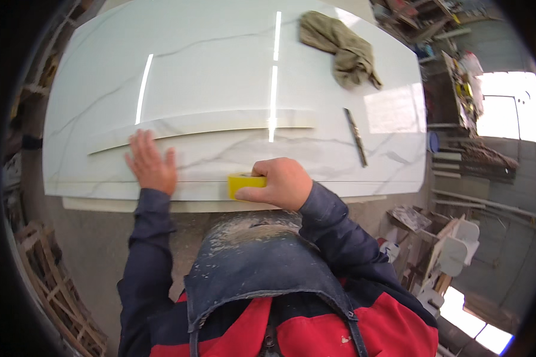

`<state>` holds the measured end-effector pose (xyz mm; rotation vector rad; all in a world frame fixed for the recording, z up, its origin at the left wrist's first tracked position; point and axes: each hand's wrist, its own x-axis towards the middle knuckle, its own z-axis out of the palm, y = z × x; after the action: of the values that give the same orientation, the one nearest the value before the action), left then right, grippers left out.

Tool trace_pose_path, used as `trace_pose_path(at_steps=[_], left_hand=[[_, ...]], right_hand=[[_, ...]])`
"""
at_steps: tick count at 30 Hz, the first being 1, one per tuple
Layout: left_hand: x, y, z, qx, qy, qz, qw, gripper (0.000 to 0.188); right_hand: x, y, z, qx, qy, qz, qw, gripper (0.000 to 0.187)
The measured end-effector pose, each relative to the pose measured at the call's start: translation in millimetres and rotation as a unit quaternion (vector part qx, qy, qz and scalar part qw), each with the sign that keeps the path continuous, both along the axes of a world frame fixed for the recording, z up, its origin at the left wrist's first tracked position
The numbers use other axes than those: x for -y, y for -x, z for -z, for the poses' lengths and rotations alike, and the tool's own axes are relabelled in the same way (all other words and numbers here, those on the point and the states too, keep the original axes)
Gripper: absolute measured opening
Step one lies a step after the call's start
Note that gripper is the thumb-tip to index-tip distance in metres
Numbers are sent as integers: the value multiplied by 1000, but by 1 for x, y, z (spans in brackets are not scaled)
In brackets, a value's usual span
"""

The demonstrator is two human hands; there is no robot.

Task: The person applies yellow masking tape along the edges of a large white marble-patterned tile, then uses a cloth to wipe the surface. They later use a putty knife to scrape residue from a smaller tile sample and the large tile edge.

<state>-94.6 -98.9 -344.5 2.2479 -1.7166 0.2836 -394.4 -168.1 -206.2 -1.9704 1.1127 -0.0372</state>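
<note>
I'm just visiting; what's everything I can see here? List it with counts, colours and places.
Glossy marbled slab: 1, white with grey veins, centre
Long narrow marbled strip: 1, white, on the slab
Flat pale board: 1, off-white, below the slab's near edge
Round tape-like roll: 1, yellow, in the right hand
Crumpled cloth: 1, olive-brown, slab's far right
Thin stick-like tool: 1, dark, slab's right
Workshop clutter: many, mixed colours, right side, too blurred to itemise
Stained apron: 1, dark, on the person
Jacket: 1, red and navy, under the apron
Left hand: 1, bare, by the strip's left part
Right hand: 1, bare, slab's near side
</note>
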Motion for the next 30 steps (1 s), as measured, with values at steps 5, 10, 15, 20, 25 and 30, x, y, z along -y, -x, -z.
trace_pose_path(at_steps=[5,10,15,20,25,30], left_hand=[[-3,1,5,32,-3,-7,999,65],[-3,26,10,64,29,-23,997,65],[10,94,15,89,39,-81,992,60],[10,174,31,83,1,-130,988,60],[32,220,14,69,-17,-120,990,60],[36,222,17,83,-17,-98,992,61]], right_hand=[[38,165,-29,-162,-60,-45,984,58],[66,350,-53,-240,-61,27,968,45],[89,518,-49,-247,-73,89,962,40],[106,648,-25,-268,-86,86,956,38],[89,662,6,-205,-91,92,970,43],[84,628,34,-130,-121,112,978,47]])
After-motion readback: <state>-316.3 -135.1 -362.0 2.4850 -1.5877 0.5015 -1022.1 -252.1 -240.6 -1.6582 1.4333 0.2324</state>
